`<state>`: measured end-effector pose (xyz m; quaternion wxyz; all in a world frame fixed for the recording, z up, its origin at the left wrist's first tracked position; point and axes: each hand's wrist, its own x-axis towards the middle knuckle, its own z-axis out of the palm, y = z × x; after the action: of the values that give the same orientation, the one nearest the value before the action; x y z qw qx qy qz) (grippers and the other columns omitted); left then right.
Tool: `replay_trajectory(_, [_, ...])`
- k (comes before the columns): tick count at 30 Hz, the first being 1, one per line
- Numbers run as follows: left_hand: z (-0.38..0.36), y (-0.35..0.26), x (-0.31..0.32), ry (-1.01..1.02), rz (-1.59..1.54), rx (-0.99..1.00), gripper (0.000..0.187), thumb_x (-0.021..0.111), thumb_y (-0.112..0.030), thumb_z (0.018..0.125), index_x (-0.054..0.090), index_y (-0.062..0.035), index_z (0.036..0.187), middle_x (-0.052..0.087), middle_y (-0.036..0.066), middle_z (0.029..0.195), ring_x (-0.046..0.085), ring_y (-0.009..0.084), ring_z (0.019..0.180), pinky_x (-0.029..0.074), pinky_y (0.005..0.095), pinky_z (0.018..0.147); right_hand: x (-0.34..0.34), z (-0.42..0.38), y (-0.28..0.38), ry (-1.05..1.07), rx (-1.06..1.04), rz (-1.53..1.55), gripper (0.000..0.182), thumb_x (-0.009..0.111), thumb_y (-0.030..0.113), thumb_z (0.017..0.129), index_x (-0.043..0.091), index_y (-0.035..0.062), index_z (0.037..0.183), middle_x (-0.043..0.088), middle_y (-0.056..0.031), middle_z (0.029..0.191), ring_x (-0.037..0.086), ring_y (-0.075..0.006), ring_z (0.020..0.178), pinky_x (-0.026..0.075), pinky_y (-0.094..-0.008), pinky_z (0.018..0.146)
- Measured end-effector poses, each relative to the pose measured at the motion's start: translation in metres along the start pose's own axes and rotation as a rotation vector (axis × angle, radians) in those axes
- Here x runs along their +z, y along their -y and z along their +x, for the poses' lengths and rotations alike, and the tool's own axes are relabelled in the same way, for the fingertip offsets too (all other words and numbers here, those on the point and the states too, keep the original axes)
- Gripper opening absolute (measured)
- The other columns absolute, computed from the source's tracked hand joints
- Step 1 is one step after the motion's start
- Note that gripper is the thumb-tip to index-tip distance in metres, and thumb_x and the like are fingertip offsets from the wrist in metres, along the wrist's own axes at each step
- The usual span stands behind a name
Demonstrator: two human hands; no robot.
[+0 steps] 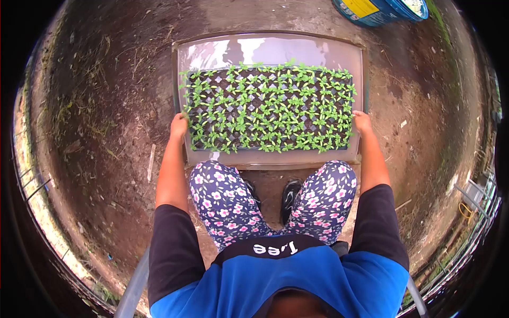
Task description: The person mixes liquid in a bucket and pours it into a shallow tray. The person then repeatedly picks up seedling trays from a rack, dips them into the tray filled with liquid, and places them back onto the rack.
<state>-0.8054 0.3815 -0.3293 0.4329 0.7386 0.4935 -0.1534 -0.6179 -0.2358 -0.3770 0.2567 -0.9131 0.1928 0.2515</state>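
Seedling tray (251, 107) lies before a "Lee" shirt (297, 275).

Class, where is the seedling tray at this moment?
In the head view, the seedling tray is above centre, between the left hand and the right hand, framed by the wide basin.

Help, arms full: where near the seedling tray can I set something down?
Bare soil: left of the basin, beyond the left hand; right of the basin, nearer than the blue bucket. Crowded: the basin, mostly filled by the seedling tray, and beside the knees.
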Motion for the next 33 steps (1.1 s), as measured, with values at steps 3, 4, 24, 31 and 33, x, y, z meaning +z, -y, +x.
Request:
replay_trajectory(3, [-0.009,-0.011,-0.002,0.059,-0.066,-0.132,0.033,0.045,-0.027,0.075,0.047,-0.019,0.107,0.053,-0.003,0.08,0.046,0.0111,0.069,0.034,0.0309,0.065,-0.006,-0.004,0.008,0.031,0.144,0.088,0.027,0.056,0.017,0.073,0.06,0.0109,0.099,0.06,-0.0073,0.099,0.056,-0.0181,0.093,0.041,-0.0264,0.082])
replay_trajectory(4, [-0.005,-0.008,-0.004,0.074,-0.123,-0.134,0.036,0.042,-0.032,0.076,0.045,-0.019,0.11,0.056,-0.001,0.084,0.048,0.0127,0.071,0.035,0.0324,0.068,-0.009,-0.008,0.008,0.038,0.161,0.135,0.027,0.055,0.018,0.074,0.058,0.0121,0.1,0.059,-0.0043,0.093,0.054,-0.0154,0.085,0.04,-0.0272,0.076])
replay_trajectory(24, [-0.148,-0.143,-0.027,-0.07,0.271,0.404,0.026,0.059,-0.026,0.072,0.045,-0.0038,0.071,0.054,0.018,0.067,0.053,0.0335,0.065,0.041,0.038,0.06,-0.087,-0.143,0.151,0.045,-0.377,0.304,0.015,0.058,0.013,0.073,0.051,0.0019,0.066,0.051,0.0011,0.07,0.044,-0.0065,0.064,0.036,-0.0224,0.059])
replay_trajectory(31, [-0.311,-0.203,-0.258,-0.029,0.035,0.453,0.023,0.058,-0.019,0.075,0.041,-0.0061,0.065,0.04,-0.003,0.06,0.036,0.0072,0.058,0.033,0.0235,0.054,-0.358,-0.314,0.191,0.257,-0.205,0.779,0.009,0.057,0.012,0.076,0.052,0.0051,0.077,0.055,-0.0015,0.08,0.051,-0.0091,0.073,0.04,-0.0227,0.068])
replay_trajectory(33, [-0.361,-0.217,-0.299,0.053,-0.294,0.427,0.016,0.055,-0.01,0.075,0.042,-0.0109,0.066,0.041,-0.007,0.063,0.036,0.0047,0.06,0.031,0.0197,0.058,-0.416,-0.385,0.225,0.303,-0.195,0.973,0.011,0.056,0.012,0.077,0.051,0.0042,0.082,0.055,-0.0029,0.08,0.054,-0.0108,0.073,0.044,-0.0248,0.067])
